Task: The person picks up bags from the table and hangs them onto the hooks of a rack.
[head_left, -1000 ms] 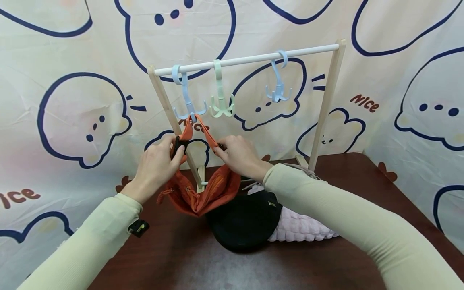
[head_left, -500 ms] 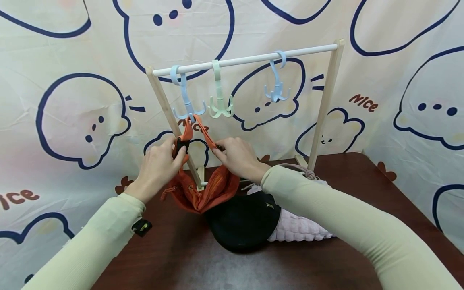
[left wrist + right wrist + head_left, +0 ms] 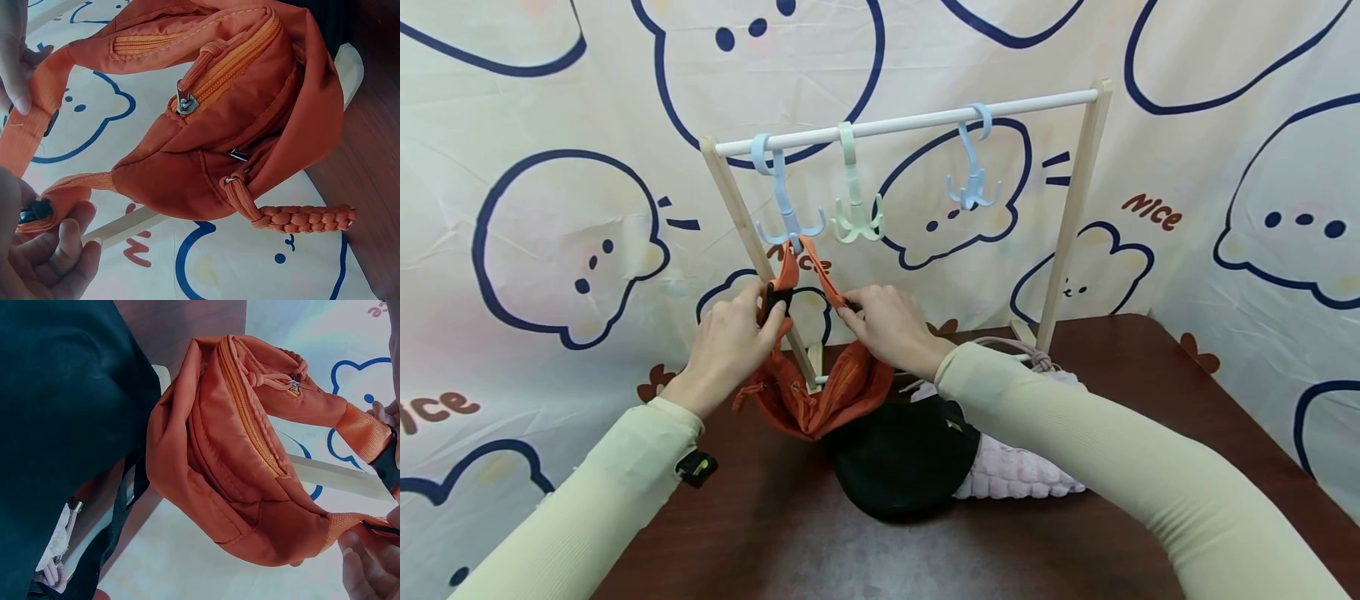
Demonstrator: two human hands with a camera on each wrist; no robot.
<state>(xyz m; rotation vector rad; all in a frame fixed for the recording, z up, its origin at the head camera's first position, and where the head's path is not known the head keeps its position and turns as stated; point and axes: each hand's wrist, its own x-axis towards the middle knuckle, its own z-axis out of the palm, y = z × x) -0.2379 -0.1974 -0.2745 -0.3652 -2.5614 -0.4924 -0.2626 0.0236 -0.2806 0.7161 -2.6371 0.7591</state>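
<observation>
An orange waist bag (image 3: 820, 392) with zips and a braided zip pull (image 3: 306, 217) hangs by its strap (image 3: 788, 268) from the left blue hook (image 3: 791, 225). My left hand (image 3: 724, 337) grips the strap at its black buckle (image 3: 777, 297). On the other side of the loop, my right hand (image 3: 891, 321) pinches the strap by a dark fitting, partly hidden under the fingers. Both hands sit just below the hook, with the bag body hanging beneath them.
A wooden rack with a white rail (image 3: 910, 122) also carries a green hook (image 3: 855, 212) and another blue hook (image 3: 973, 183). A black bag (image 3: 902, 467) and a pale pink textured bag (image 3: 1018, 467) lie on the brown table (image 3: 850, 554), partly behind my right arm.
Both hands keep their hold on the strap. The orange bag has shifted slightly, its lower edge a little higher; otherwise the scene stays nearly the same.
</observation>
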